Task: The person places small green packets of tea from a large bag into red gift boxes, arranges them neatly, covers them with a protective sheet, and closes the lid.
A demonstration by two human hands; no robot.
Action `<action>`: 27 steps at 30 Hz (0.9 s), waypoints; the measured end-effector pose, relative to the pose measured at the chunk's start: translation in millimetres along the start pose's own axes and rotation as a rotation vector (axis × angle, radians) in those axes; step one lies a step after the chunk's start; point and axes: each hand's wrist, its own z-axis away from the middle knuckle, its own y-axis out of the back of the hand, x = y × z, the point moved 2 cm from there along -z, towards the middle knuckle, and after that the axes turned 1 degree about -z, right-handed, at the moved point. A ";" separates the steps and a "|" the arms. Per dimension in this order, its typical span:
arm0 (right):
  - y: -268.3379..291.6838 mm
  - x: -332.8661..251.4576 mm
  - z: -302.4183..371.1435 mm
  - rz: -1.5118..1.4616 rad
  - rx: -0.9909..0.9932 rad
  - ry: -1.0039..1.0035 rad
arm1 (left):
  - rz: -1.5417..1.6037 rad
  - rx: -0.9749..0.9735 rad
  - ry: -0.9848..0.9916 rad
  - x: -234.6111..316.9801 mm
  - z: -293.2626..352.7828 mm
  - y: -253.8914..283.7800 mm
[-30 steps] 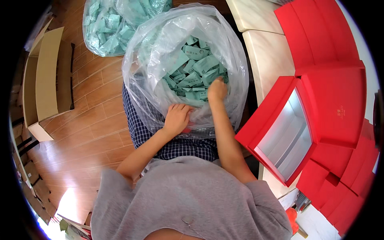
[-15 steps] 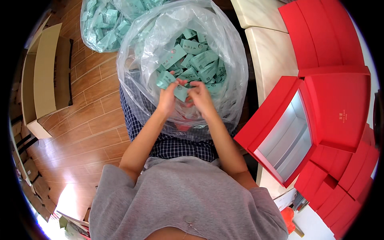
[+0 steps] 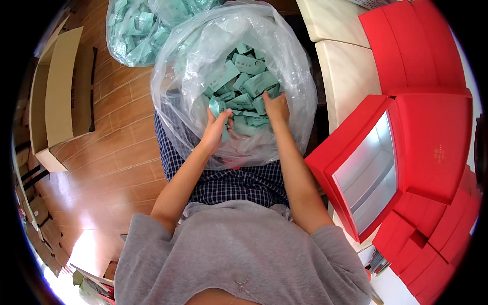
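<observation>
A large clear plastic bag (image 3: pixel 175 66) stands open in front of me, filled with small light-green packets (image 3: pixel 249 64). My left hand (image 3: pixel 217 128) is closed around green packets (image 3: pixel 217 105) at the bag's near left side; one end sticks up above the fingers and another shows below them. Over at the right of the pile, my right hand (image 3: pixel 277 108) has its fingers closed at a green packet (image 3: pixel 260 104). The fingertips there are partly hidden, and the packet still lies among the others.
On my right, an open red box (image 3: pixel 330 157) with a pale divided inside rests beside stacked red boxes (image 3: pixel 406 46) and a marble-patterned surface (image 3: pixel 348 81). A second bag of green packets (image 3: pixel 137 38) lies far left. An open cardboard box (image 3: pixel 61 86) sits on the wooden floor (image 3: pixel 117 137).
My hands have moved apart. The right hand has gone right and forward onto the pile, while the left stays near its place with green packets in it. The view has shifted slightly.
</observation>
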 end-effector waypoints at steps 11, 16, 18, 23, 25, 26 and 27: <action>-18.0 10.5 22.0 -0.442 0.047 0.199 | 0.122 0.053 -0.009 -3.1 -18.6 -1.9; -38.2 17.6 19.7 -0.386 -0.079 0.226 | 0.118 0.073 -0.036 -1.0 -22.9 -5.7; -43.9 23.1 17.6 -0.318 -0.026 0.307 | 0.125 0.137 -0.025 -5.4 -25.7 4.9; -29.1 -7.2 35.4 -0.700 -0.155 0.381 | 0.250 -0.011 0.122 -9.2 -22.4 17.2; -50.1 -21.8 40.0 -0.444 -0.236 0.574 | 0.320 -0.133 0.220 -9.7 -21.5 9.6; -54.5 -31.9 57.7 -0.422 -0.061 0.819 | 0.285 -0.140 0.169 -16.3 -23.1 13.4; -53.3 -39.2 59.4 -0.423 -0.064 0.821 | 0.245 -0.149 0.119 -16.2 -23.2 13.7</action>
